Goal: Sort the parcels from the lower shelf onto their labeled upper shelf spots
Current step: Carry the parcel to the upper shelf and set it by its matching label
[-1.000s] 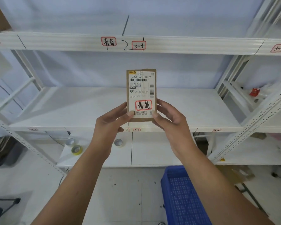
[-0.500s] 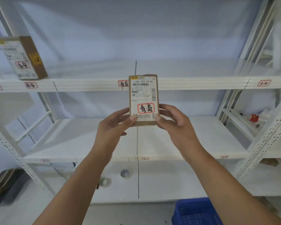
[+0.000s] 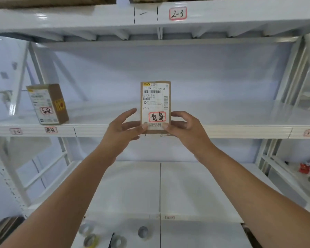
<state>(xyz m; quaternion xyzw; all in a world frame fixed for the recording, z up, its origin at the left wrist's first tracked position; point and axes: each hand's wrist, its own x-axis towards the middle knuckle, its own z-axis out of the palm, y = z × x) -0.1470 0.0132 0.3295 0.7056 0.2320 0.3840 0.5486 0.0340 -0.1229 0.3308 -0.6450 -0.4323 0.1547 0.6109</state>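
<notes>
Head view. Over the last second the parcel [image 3: 155, 106] has been carried upward: it was held in front of the lower shelf levels, and now its bottom edge meets the front lip of the upper shelf [image 3: 240, 131], covering the spot label that was visible there a moment ago. The left hand [image 3: 123, 130] and right hand [image 3: 183, 128] each pinch a lower corner of the parcel between thumb and fingers, the remaining fingers loosely spread; the parcel stands upright, its printed label with red-boxed characters facing the camera. A second box [image 3: 47, 104] sits upright further left on the same shelf, above its own red-boxed tag [image 3: 50, 130]. Judgement: the matching spot appears to have been found, and the parcel is ready to be set down there.
</notes>
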